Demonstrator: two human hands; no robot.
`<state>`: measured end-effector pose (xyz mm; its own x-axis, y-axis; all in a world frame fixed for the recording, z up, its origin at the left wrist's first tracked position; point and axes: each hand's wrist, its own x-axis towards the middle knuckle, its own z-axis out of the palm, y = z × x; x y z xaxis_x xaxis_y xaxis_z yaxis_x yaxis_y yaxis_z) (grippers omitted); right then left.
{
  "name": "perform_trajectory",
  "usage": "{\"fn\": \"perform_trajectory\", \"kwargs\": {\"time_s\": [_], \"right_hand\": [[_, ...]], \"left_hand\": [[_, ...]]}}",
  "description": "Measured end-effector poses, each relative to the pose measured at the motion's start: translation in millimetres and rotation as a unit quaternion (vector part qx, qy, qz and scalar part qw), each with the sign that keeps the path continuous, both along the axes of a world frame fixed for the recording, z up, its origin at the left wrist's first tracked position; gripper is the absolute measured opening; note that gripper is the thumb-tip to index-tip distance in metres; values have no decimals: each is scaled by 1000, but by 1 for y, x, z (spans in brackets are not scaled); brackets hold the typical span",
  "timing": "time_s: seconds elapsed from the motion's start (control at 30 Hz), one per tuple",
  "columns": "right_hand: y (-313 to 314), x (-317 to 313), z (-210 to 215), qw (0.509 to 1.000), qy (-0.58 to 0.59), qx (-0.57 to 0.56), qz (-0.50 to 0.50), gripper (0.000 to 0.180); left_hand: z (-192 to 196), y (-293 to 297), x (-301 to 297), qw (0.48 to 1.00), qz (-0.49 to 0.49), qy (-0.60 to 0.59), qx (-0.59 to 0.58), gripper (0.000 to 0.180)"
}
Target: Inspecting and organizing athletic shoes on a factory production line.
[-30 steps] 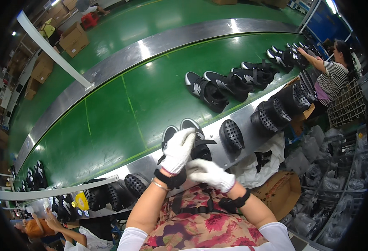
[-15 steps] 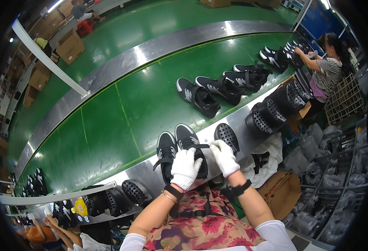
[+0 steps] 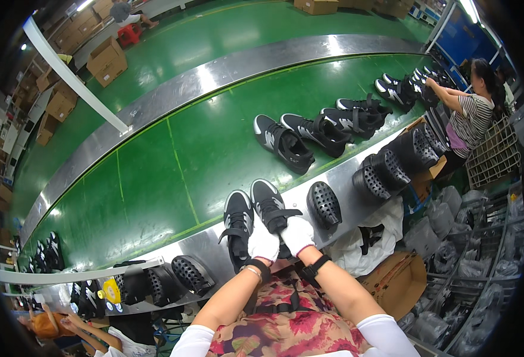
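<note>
Two black sneakers with grey toes sit side by side in front of me, toes pointing away, at the belt's near edge. My white-gloved left hand [image 3: 264, 243] and white-gloved right hand [image 3: 298, 235] close on either side of the heel opening of the right-hand sneaker [image 3: 267, 199]. Some of their fingers are hidden in or behind the collar. This shoe's strap sticks out to the right above my right hand. The left-hand sneaker [image 3: 237, 211] stands beside my left hand, its strap loose to the left. Right of my right hand lies a black perforated plastic shoe form [image 3: 324, 203].
More sneakers [image 3: 283, 143] stand on the green belt [image 3: 149, 184]. Perforated forms [image 3: 192, 273] line the metal ledge [image 3: 348, 208]. A yellow bottle [image 3: 112, 290] is at left. Co-workers' hands [image 3: 71, 324] show lower left; another person [image 3: 473, 113] works far right. A carton [image 3: 396, 279] and rack [image 3: 482, 262] are near right.
My right hand has moved left and down, from the strap end to the right-hand sneaker's heel opening. My left hand has shifted slightly down at the same shoe. The strap now sticks out free.
</note>
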<state>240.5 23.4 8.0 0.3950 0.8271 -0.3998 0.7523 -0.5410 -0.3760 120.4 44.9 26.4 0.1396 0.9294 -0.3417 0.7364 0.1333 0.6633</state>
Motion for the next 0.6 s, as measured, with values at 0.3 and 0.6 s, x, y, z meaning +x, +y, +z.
{"fn": "perform_trajectory", "kwargs": {"time_s": [0.3, 0.6], "right_hand": [[-42, 20, 25, 984, 127, 109, 67, 59], [-31, 35, 29, 716, 590, 229, -295, 31]], "left_hand": [[40, -21, -26, 981, -84, 52, 166, 44], [19, -6, -33, 904, -247, 29, 348, 26]]}}
